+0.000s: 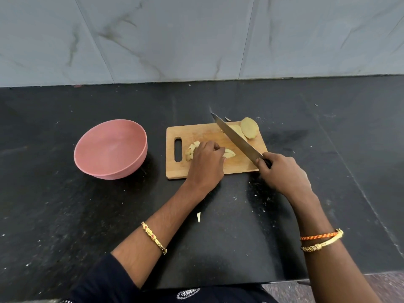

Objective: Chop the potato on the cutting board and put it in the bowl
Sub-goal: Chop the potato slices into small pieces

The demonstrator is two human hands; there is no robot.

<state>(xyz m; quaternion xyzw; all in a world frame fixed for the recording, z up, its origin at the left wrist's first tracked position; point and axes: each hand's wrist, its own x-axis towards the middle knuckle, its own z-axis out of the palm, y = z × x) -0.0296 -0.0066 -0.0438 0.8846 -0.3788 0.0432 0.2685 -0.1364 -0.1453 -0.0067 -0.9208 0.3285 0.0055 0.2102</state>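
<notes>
From where I watch, the fingers point(215, 147) of my left hand point(206, 160) are curled down onto a cluster of potato strips point(229, 153) near the middle of the cutting board point(203, 132), pinning them; pale cut ends poke out from under the knuckles toward 3 o'clock, and already diced potato pieces point(192, 149) lie just at 9 o'clock of that hand. My right hand point(282, 171) is wrapped tight round the dark handle of the chef's knife point(237, 139), whose blade is raised off the wood and runs from 5 o'clock up to 11 o'clock, its tip out past the board's far edge. So the strips sit at 9 o'clock from the blade, with the cut ends nearest it, and I judge the next stroke must come down just beside my fingertips. Two larger potato slabs point(249, 127) wait at the board's 1 o'clock corner, partly behind the blade. The pink bowl point(110, 147) stands on the black counter point(65, 204) at 9 o'clock of the board, nearer my left hand, with no potato in it that I can see.
</notes>
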